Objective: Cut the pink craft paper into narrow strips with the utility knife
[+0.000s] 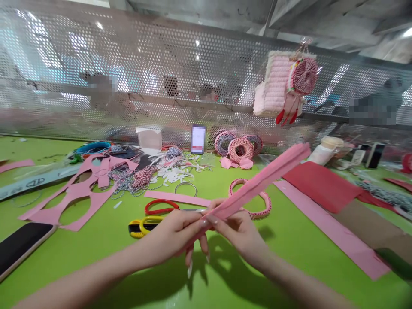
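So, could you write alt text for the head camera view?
A person's left hand and right hand hold a long pink strip over a green table. Beyond are a holed pink sheet, tangled cord and, near a perforated screen, patterned rings.

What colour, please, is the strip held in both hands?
The held strip is pink, seen best in the head view.

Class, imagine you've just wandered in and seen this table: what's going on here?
A person is holding a pink strip, which looks folded lengthwise, above a green table. The left hand and right hand both pinch it near its lower end, while the rest slants up to the right. A pink ring lies beyond the right hand, and a pink sheet with large cut-out holes lies over to the left.
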Tool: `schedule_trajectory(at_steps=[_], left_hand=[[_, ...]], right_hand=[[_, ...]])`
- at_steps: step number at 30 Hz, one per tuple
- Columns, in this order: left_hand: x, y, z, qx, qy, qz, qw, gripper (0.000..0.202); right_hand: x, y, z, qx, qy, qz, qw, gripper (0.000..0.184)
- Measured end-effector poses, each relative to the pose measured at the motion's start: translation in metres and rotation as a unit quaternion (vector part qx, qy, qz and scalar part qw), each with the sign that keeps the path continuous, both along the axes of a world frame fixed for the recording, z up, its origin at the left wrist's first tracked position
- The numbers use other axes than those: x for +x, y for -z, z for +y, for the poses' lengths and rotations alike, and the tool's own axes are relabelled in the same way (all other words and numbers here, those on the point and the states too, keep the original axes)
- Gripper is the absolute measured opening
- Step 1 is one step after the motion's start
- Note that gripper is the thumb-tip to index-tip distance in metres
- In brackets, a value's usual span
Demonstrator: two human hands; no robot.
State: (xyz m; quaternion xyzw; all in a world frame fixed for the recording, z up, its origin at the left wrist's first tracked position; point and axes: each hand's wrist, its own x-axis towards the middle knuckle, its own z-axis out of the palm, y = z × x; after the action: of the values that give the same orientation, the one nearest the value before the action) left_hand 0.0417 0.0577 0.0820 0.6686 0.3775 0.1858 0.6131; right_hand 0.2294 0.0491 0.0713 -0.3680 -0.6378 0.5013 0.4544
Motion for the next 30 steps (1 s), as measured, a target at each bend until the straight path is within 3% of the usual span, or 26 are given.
schedule_trajectory(at_steps=[3, 11, 22, 26, 30], left_hand=[[0.002, 0.000, -0.002, 0.016, -0.004, 0.004, 1.000, 0.044], [-0.001, 0.004, -0.001, 0.020, -0.024, 0.028, 0.999, 0.047], [-0.011, 0.005, 0.007, 0.037, -0.026, 0.057, 0.997, 0.046], [-0.014, -0.001, 0.009, 0.053, -0.026, 0.073, 0.996, 0.047], [-0.013, -0.004, 0.009, 0.068, -0.026, 0.066, 0.995, 0.045]], right_hand=[[-0.003, 0.003, 0.000, -0.070, -0.017, 0.063, 0.995, 0.024], [0.019, -0.014, 0.017, -0.148, 0.112, 0.168, 0.968, 0.030], [0.092, -0.035, 0.053, -0.007, 0.233, 0.204, 0.951, 0.014], [0.127, -0.046, 0.060, 0.036, 0.316, 0.264, 0.911, 0.008], [0.128, -0.044, 0.063, 0.031, 0.330, 0.284, 0.900, 0.014]])
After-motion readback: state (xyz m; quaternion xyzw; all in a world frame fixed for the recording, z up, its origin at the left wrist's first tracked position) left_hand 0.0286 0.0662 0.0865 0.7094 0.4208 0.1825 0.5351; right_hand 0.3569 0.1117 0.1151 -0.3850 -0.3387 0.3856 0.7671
